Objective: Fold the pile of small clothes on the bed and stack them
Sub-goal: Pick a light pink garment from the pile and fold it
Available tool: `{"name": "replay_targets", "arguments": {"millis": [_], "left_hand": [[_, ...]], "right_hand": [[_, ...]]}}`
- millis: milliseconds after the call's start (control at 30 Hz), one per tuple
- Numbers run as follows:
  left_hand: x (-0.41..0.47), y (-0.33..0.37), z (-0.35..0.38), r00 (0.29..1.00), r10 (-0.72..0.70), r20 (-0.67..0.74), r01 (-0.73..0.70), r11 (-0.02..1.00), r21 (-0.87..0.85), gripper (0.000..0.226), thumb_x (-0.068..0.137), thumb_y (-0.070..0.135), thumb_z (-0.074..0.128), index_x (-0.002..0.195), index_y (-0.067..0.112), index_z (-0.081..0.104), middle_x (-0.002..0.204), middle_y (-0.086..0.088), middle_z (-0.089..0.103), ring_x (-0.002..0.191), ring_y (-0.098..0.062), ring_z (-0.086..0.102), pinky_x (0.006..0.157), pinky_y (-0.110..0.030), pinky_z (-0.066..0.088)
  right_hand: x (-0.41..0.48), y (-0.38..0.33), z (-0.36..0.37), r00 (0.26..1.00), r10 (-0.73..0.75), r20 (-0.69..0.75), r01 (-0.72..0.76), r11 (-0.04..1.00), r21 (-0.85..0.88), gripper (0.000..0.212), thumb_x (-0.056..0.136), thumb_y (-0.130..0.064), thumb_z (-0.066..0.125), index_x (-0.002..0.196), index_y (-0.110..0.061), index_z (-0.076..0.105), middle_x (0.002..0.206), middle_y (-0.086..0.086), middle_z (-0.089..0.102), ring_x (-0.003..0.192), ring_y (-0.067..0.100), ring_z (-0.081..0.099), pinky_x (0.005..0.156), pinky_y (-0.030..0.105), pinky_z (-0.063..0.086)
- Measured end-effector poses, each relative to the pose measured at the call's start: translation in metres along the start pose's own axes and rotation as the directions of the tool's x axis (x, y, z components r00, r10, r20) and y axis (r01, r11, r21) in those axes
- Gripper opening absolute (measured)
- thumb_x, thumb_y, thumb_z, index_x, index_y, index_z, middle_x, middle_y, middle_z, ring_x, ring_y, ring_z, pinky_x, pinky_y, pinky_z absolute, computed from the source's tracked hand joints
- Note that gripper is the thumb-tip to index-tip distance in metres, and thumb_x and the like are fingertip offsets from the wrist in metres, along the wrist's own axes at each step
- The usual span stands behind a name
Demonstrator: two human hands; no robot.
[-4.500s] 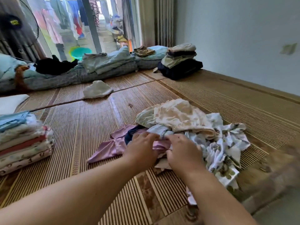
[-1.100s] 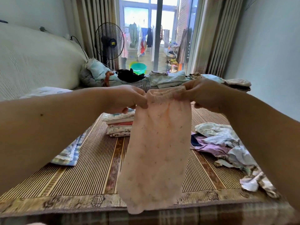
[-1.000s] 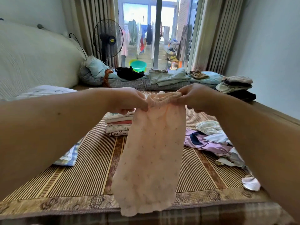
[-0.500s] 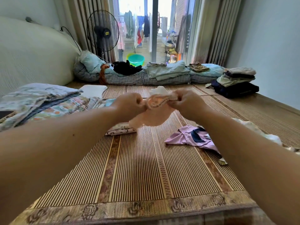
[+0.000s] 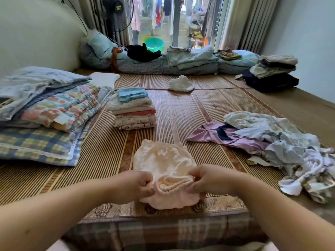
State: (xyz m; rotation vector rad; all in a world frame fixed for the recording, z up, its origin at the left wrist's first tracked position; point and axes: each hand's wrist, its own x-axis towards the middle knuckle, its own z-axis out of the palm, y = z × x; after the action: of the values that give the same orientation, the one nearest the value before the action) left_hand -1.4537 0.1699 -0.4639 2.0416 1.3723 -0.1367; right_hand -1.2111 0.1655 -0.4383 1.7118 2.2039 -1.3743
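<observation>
Garment (image 5: 163, 160) in peach lies on the bed (image 5: 172, 113) at six o'clock; left hand (image 5: 135, 186) and right hand (image 5: 208, 180) each pinch one end of its waistband. Folded stack (image 5: 133, 109) at eleven o'clock, loose pile (image 5: 275, 140) at three.

Bright daylight came through the glass door (image 5: 161, 20), blown out at its panes. The stack of folded clothes (image 5: 134, 113) before it cast only soft shadow. Farthest from it, frame edges bowed and blurred.
</observation>
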Motion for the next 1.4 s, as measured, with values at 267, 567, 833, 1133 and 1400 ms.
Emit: {"name": "replay_targets", "arguments": {"millis": [267, 567, 833, 1133, 1400], "left_hand": [[0.062, -0.006, -0.064, 0.903, -0.125, -0.412, -0.018, 0.945, -0.325, 0.019, 0.096, 0.036, 0.053, 0.090, 0.018, 0.057, 0.084, 0.000, 0.063, 0.067, -0.011, 0.059, 0.057, -0.026, 0.049], [0.093, -0.017, -0.022, 0.907, 0.110, -0.405, -0.061, 0.989, 0.132, 0.065, 0.088, 0.053, 0.056, 0.146, 0.038, 0.031, 0.158, 0.012, 0.019, 0.144, -0.011, 0.018, 0.117, -0.040, 0.021], [0.110, -0.055, 0.004, 0.970, -0.039, -0.241, 0.120, 0.935, 0.333, 0.089, 0.079, 0.077, 0.042, 0.151, 0.041, 0.003, 0.162, 0.007, -0.006, 0.148, -0.015, -0.007, 0.120, -0.049, 0.008], [0.126, -0.155, -0.072, 0.923, -0.251, -0.291, 0.327, 0.911, 0.250, 0.089, 0.071, 0.075, 0.043, 0.148, 0.050, 0.008, 0.162, 0.012, -0.003, 0.149, -0.017, 0.005, 0.116, -0.052, 0.020], [0.124, -0.163, -0.089, 0.903, -0.270, -0.335, 0.334, 0.930, 0.152, 0.089, 0.071, 0.064, 0.053, 0.149, 0.045, 0.015, 0.162, 0.009, 0.001, 0.148, -0.021, 0.002, 0.119, -0.051, 0.015]], "right_hand": [[0.077, -0.025, -0.056, 0.885, 0.051, -0.463, 0.092, 0.955, 0.281, 0.039, 0.090, -0.028, 0.063, 0.125, -0.011, 0.056, 0.104, 0.002, 0.064, 0.079, 0.010, 0.061, 0.063, 0.021, 0.054], [0.109, 0.011, -0.007, 0.907, -0.164, -0.388, 0.004, 0.924, -0.382, 0.063, 0.092, -0.042, 0.055, 0.147, -0.039, 0.026, 0.158, -0.013, 0.021, 0.142, 0.011, 0.026, 0.115, 0.046, 0.029], [0.144, 0.033, 0.007, 0.976, -0.047, -0.214, -0.075, 0.847, -0.526, 0.098, 0.079, -0.077, 0.041, 0.150, -0.035, -0.011, 0.158, -0.012, -0.018, 0.146, 0.010, -0.015, 0.117, 0.054, 0.007], [0.270, -0.037, -0.003, 0.965, -0.196, -0.174, 0.080, 0.852, -0.517, 0.100, 0.075, -0.079, 0.045, 0.151, -0.038, -0.006, 0.160, -0.011, -0.011, 0.147, 0.016, -0.014, 0.115, 0.061, 0.005], [0.276, -0.056, -0.008, 0.933, -0.279, -0.226, 0.144, 0.867, -0.477, 0.089, 0.081, -0.073, 0.046, 0.150, -0.042, -0.001, 0.161, -0.012, -0.008, 0.148, 0.022, -0.006, 0.114, 0.061, -0.003]]}}
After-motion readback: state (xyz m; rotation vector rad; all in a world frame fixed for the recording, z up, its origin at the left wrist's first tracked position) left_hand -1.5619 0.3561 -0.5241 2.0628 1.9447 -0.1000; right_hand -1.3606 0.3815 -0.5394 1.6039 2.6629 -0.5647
